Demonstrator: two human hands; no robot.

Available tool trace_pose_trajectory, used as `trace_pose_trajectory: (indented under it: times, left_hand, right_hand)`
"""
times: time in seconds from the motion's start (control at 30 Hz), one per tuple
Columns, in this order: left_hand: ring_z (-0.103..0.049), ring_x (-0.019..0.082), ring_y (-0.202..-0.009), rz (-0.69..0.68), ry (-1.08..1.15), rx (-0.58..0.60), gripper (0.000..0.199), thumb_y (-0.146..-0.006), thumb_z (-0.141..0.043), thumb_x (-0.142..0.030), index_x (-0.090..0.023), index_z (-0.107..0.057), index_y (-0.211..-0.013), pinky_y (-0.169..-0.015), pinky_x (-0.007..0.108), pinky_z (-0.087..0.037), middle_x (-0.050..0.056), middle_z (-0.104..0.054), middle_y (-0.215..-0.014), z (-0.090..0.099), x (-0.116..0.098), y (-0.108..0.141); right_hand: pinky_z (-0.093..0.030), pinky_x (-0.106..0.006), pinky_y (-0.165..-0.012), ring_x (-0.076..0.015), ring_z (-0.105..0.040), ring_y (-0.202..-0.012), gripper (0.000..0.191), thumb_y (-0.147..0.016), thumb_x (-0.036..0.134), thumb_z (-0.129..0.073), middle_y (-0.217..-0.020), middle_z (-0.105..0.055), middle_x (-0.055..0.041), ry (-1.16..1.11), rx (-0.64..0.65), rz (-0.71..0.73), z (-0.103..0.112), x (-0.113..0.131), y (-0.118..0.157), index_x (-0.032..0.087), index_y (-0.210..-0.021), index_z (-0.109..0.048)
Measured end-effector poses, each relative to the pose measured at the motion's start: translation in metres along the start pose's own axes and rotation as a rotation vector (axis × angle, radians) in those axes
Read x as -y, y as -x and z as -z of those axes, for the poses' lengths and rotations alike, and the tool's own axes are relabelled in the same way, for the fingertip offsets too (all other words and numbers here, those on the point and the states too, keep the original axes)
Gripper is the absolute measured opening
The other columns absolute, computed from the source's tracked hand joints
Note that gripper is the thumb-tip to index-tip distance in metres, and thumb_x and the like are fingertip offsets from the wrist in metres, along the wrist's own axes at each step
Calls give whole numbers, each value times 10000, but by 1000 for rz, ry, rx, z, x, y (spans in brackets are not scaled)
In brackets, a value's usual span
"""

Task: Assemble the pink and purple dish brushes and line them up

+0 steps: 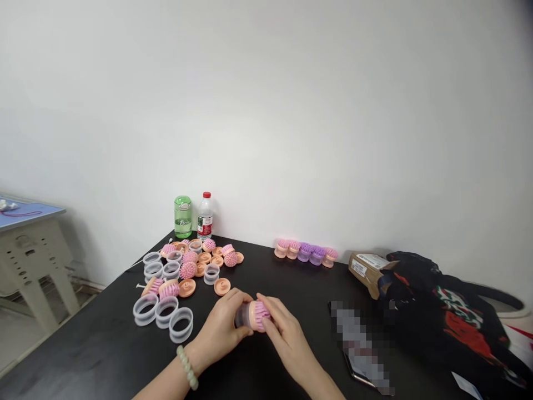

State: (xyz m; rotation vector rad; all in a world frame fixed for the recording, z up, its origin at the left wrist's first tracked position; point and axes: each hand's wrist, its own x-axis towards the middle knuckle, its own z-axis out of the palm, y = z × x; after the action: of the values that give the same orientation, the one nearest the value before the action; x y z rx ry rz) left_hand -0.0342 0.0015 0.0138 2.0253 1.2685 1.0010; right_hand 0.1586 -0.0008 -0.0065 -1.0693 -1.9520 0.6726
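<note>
In front of me, my left hand (225, 322) is closed around a translucent plastic ring joined or pressed to a round brush head (259, 316) with pink bristles and a peach base. My right hand (285, 336) has its fingers wrapped over the bristle side. The piece lies sideways between both hands, and fingers partly hide it. To the left are loose translucent rings (181, 325), peach discs with a small central stem (222, 286) and more pink-bristled brush heads (169, 289). A row of whole scrub brushes (304, 252), pink and purple, stands near the wall.
A green bottle (182, 218) and a red-capped bottle (205, 216) stand at the back left corner of the black table (258, 261). On the right lie a brown package (366, 272), a black bag or cloth (441, 316) and a blurred-out phone-like object (360, 350).
</note>
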Motion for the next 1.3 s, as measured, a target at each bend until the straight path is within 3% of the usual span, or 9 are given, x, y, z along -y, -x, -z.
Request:
trace_pose_trajectory:
  times: [0.1,0.23,0.4,0.57,0.7,0.87,0.97,1.13,1.3]
  left_hand:
    - [-586,215,-867,75,93,0,375,-600,-732,-78,-193,-650,-947,-783,313,-425,13,-667,-925,1,0,-2]
    - [-574,188,-797,148,469,97,382,-560,-815,-156,-161,-674,-915,-716,281,-419,12,-663,-860,-1,3,-4]
    - [-529,138,-702,203,925,164,407,-652,-818,-397,-139,-662,-926,-636,244,-379,16,-615,-802,-6,5,-2]
    - [-569,147,-741,290,1090,197,368,-721,-785,-432,-131,-661,-893,-714,267,-404,35,-614,-808,-8,7,-2]
    - [-574,145,-737,362,1124,176,390,-712,-785,-474,-145,-649,-872,-735,281,-418,26,-607,-801,-10,5,-2]
    - [-584,169,-812,314,1019,105,416,-701,-790,-480,-162,-632,-917,-724,272,-412,36,-619,-873,-10,3,-2]
    - [-551,152,-784,215,887,52,430,-651,-842,-392,-175,-614,-944,-697,253,-407,8,-617,-849,-11,4,-3]
    - [-563,153,-797,136,850,53,470,-592,-878,-266,-177,-592,-954,-717,264,-440,7,-629,-885,-14,6,-4]
    - [-565,146,-787,151,892,41,463,-617,-866,-295,-180,-580,-962,-705,257,-444,-2,-618,-864,-11,2,-4]
  right_hand:
    - [-464,-347,-1042,-214,-585,-1209,398,-988,316,-431,-1334,-593,-67,-3,18,32,2,0,0,295,-1369,-543]
    - [-487,-353,-1007,-217,-616,-1162,387,-989,330,-442,-1285,-635,-60,-5,35,37,11,2,0,311,-1361,-544]
    - [-502,-352,-978,-226,-632,-1129,339,-984,353,-461,-1249,-657,-54,-34,72,52,21,9,-1,314,-1290,-601]
    - [-511,-357,-976,-231,-638,-1124,327,-983,382,-467,-1224,-673,-58,-33,57,93,18,10,0,313,-1261,-624]
    - [-508,-399,-1006,-251,-624,-1169,363,-964,381,-509,-1281,-653,-78,-51,19,50,13,6,1,304,-1307,-599]
    - [-566,-415,-933,-295,-607,-1199,631,-771,297,-734,-1371,-581,-100,-172,-56,-62,3,-2,2,289,-1369,-532]
    - [-600,-397,-836,-269,-695,-1010,571,-769,303,-712,-1268,-632,-116,-240,-55,-147,-1,-7,1,249,-1318,-563]
    - [-584,-415,-870,-292,-681,-1052,502,-787,397,-712,-1217,-664,-122,-333,-30,-215,-5,-13,-1,217,-1239,-587]
    - [-585,-398,-857,-270,-691,-1008,462,-811,366,-688,-1152,-681,-105,-419,-8,-192,-4,-10,-3,213,-1231,-570]
